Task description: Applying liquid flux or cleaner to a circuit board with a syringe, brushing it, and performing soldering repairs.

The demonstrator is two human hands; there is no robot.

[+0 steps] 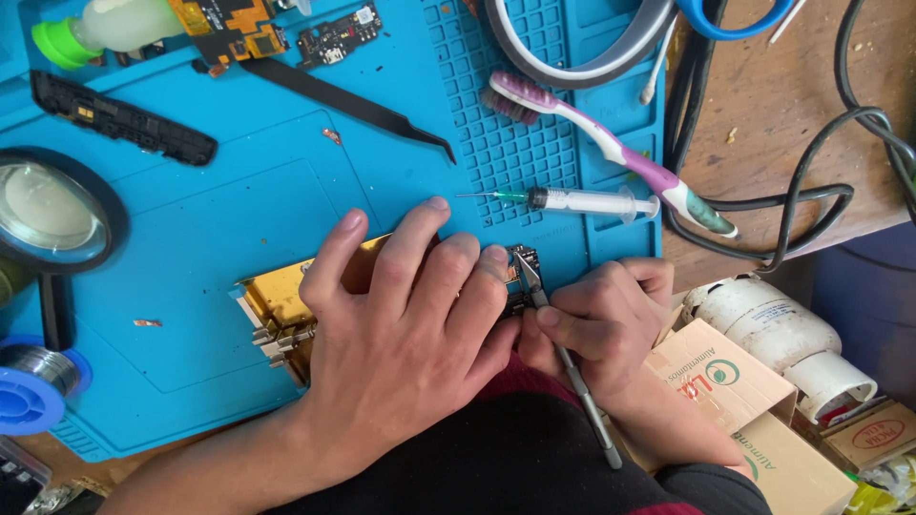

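Note:
My left hand (405, 329) lies flat, fingers spread, pressing down on a gold-coloured metal holder (272, 296) at the near edge of a blue work mat (239, 191). A small dark circuit part (523, 272) shows past my left fingertips. My right hand (606, 329) grips thin metal tweezers (572, 367) like a pen, with the tips touching that dark part.
On the mat lie black tweezers (353, 100), a syringe with a green needle hub (572, 200), a purple-and-white toothbrush (611, 148), small circuit boards (339, 33) and a black strip (119, 119). A magnifier (52, 215) and solder spool (29, 386) sit left. Black cables (811, 195) and cardboard boxes (735, 391) are right.

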